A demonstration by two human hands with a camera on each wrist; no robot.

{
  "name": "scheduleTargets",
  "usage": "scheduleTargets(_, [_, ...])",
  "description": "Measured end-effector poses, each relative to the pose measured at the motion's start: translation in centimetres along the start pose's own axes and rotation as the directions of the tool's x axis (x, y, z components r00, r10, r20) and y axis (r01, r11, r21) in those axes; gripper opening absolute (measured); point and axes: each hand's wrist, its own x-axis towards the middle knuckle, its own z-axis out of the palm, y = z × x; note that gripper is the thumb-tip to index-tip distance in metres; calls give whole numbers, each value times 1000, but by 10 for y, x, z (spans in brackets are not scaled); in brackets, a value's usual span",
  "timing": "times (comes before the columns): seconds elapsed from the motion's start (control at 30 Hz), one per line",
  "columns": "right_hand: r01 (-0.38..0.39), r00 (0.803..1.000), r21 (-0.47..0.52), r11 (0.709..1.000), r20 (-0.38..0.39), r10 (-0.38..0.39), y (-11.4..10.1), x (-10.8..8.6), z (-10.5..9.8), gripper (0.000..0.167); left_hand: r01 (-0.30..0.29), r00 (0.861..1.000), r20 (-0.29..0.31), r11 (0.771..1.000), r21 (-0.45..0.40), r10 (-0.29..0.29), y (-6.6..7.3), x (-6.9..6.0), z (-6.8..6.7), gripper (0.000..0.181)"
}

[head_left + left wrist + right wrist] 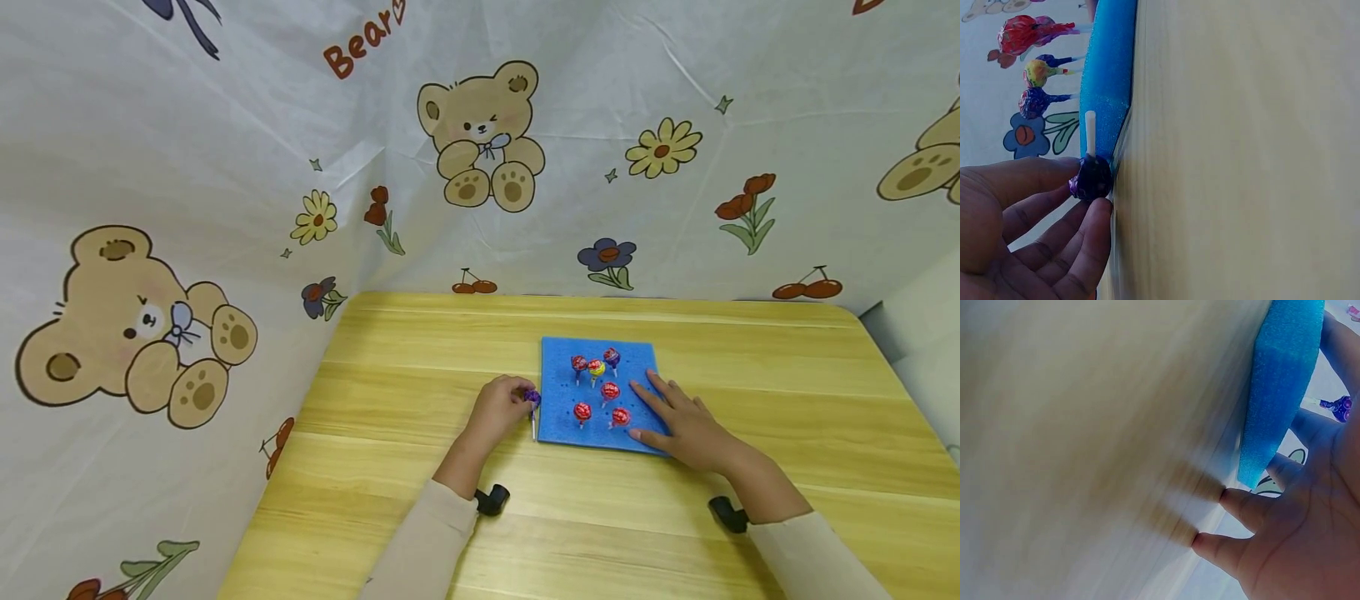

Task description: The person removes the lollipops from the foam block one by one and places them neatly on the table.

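My left hand [497, 410] pinches a purple-wrapped lollipop [1093, 180] by its candy end, close to the left edge of a blue foam board [558, 352]. In the left wrist view its white stick [1090, 132] points away from the fingers, beside the foam. Spread fingers of my right hand [693, 432] rest on the board's right side, and in the right wrist view two fingertips touch the table. Several lollipops stand upright by their sticks in the board, among them a yellow one [596, 367], a dark purple one [612, 357] and red ones such as this front lollipop [582, 411].
Small dark holes dot the board's top. It lies on a light wooden table [405, 375]. A white cloth [570, 100] printed with bears and flowers hangs behind the table and along its left. Each wrist bears a small black camera [492, 500].
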Motion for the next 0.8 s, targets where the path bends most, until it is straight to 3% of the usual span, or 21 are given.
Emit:
scheduleTargets(0.3, [-3,1000,3,1000,4,3,1,0,0,89,10,1000,-18,1000,-26,-11,3,-5,-10,26])
scheduleTargets(0.6, [-2,1000,-1,1000,4,2,3,1,2,90,-99,993,-75,992,-84,93,9,-9,-23,28])
scheduleTargets(0.8, [-1,1000,0,1000,4,1,1,1,1,90,-115,990,-90,986,-121,104,14,-12,-29,29])
